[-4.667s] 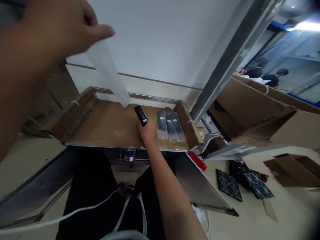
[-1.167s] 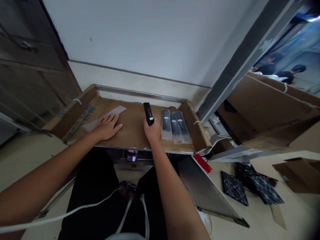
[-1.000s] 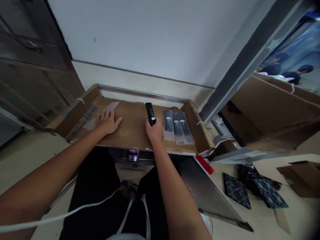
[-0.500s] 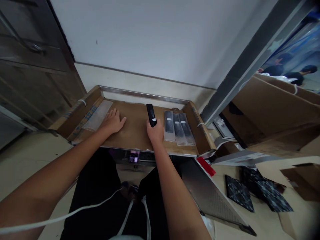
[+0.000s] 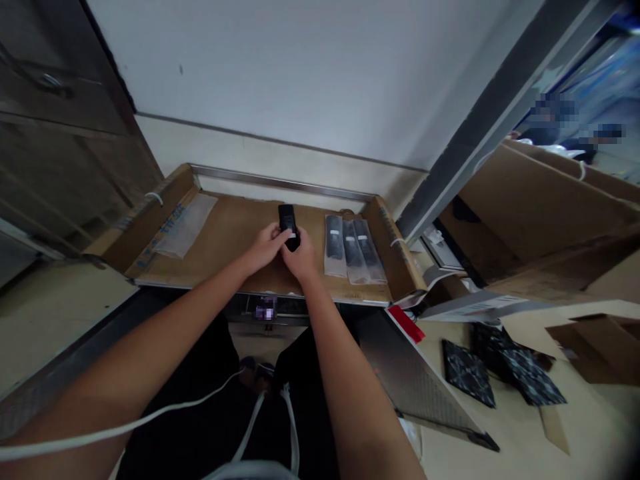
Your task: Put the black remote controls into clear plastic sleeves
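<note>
Both hands are on a slim black handheld device (image 5: 287, 217) with a small white label, held over the middle of the cardboard-lined tray (image 5: 235, 213). My left hand (image 5: 265, 248) grips it from the left side, with the thumb by the label. Around its lower end on the right, my right hand (image 5: 301, 257) is closed. Several similar black pieces with white labels lie in frosted sleeves (image 5: 335, 247) to the right of my hands. At the tray's left side rests a flat, translucent sleeve (image 5: 187, 227).
Folded cardboard walls (image 5: 395, 250) edge the tray. A large cardboard box (image 5: 555, 227) stands at the right, with dark patterned packages (image 5: 470, 373) on the floor below. A white cable (image 5: 165, 417) crosses over my lap. People are partly visible at the far upper right.
My left hand has left the translucent sleeve and moved right to take hold of the black device. My right hand, still holding it, has shifted slightly left.
</note>
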A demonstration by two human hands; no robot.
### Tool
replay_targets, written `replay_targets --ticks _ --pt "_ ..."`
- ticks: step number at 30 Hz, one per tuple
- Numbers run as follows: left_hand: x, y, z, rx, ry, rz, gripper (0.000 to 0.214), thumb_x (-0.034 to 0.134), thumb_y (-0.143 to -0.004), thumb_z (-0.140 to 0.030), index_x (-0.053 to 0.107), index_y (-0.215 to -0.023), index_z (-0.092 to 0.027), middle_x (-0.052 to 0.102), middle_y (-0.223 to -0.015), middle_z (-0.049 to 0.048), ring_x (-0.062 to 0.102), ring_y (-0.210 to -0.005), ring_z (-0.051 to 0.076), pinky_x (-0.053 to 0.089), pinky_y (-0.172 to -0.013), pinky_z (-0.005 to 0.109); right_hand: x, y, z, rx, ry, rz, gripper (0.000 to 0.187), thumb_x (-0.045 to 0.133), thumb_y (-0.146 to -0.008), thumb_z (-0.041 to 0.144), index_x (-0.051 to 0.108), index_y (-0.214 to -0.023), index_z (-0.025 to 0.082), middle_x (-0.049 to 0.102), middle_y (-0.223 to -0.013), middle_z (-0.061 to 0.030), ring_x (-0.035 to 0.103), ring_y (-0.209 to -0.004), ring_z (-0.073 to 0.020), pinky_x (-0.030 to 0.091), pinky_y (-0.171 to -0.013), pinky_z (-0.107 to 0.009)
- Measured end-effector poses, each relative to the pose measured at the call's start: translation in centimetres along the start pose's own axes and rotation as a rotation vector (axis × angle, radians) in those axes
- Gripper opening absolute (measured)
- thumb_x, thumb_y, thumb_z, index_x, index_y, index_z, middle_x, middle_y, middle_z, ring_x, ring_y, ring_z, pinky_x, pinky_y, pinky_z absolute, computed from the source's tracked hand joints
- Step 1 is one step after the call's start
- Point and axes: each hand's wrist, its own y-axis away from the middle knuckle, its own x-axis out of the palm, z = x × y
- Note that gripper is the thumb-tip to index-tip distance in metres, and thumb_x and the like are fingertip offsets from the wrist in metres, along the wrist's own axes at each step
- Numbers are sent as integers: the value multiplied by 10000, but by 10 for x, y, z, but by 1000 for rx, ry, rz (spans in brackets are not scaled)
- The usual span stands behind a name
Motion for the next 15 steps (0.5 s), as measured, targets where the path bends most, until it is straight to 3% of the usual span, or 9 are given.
replay_targets --ticks 2,4,9,13,15 --pt "14 -8 -1 -18 -1 -91 271 607 -823 -271 617 -1048 -121 696 -1047 124 657 -976 230 524 -911 376 0 1 0 -41 -19 30 368 582 -852 232 571 -1214 164 669 -1134 -81 618 -1041 -181 471 -936 -301" --pt "12 -16 -1 -73 -63 -156 257 596 -806 -247 628 -1022 -110 693 -1029 139 658 -964 247 524 -888 381 -1 2 1 -37 -8 47 332 575 -866 252 604 -1187 175 675 -1091 -66 628 -977 -169 484 -902 -289" --pt "-39 -25 1 -113 -509 -223 376 546 -803 -229 609 -1160 -128 680 -1116 160 634 -1063 312 497 -933 440 1 0 1 33 11 14 177 583 -870 290 674 -966 172 673 -966 -38 615 -814 -133 491 -812 -252" --pt "-76 -9 1 -64 -886 -225 602 590 -780 -289 481 -1348 -124 585 -1279 210 567 -1175 370 466 -983 489 3 -1 -3 52 6 2 123 588 -863 285 662 -881 188 667 -892 -12 609 -800 -131 482 -788 -243" --pt "-86 0 1 -49 -1035 -231 589 559 -806 -329 479 -1341 -99 531 -1326 244 514 -1229 399 450 -994 513 5 -2 -5 49 11 -4 108 584 -857 267 658 -864 189 668 -885 -13 611 -810 -135 477 -793 -244"
